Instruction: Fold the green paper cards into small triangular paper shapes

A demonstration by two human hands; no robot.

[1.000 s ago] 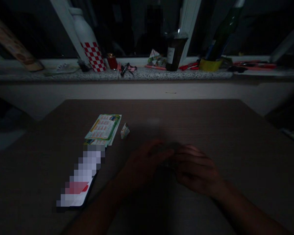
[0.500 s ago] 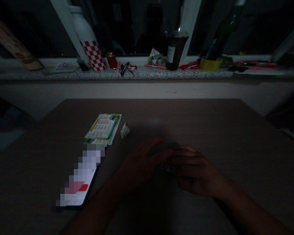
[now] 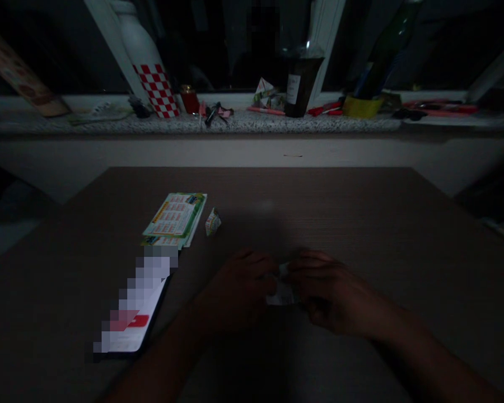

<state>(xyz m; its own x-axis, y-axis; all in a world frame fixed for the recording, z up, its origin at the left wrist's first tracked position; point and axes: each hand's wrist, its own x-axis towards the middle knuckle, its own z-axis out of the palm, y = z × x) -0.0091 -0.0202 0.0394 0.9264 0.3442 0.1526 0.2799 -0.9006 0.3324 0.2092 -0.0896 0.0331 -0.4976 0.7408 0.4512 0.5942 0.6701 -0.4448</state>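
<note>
Between my hands, low over the table, is a small piece of paper (image 3: 280,295), pale with faint print. My left hand (image 3: 239,288) grips its left side with curled fingers. On its right side the fingers of my right hand (image 3: 330,288) are closed over the edge. Shadow hides most of the fingertips and the paper's exact folds. Ahead and to the left stands a small folded paper piece (image 3: 213,222) with coloured print, apart from both hands. Beside it lies a stack of printed leaflets (image 3: 176,215).
A lit phone (image 3: 136,313) lies left of my left forearm on the dark wooden table (image 3: 340,207). Along the stone windowsill (image 3: 243,124) stand a checkered white bottle (image 3: 155,84), a dark plastic cup (image 3: 304,84), a green bottle (image 3: 386,50) and a yellow tape roll (image 3: 362,106).
My left hand's spread fingers have curled in onto the paper. More of the paper's pale surface now shows between the hands. The right hand stays nearly in place.
</note>
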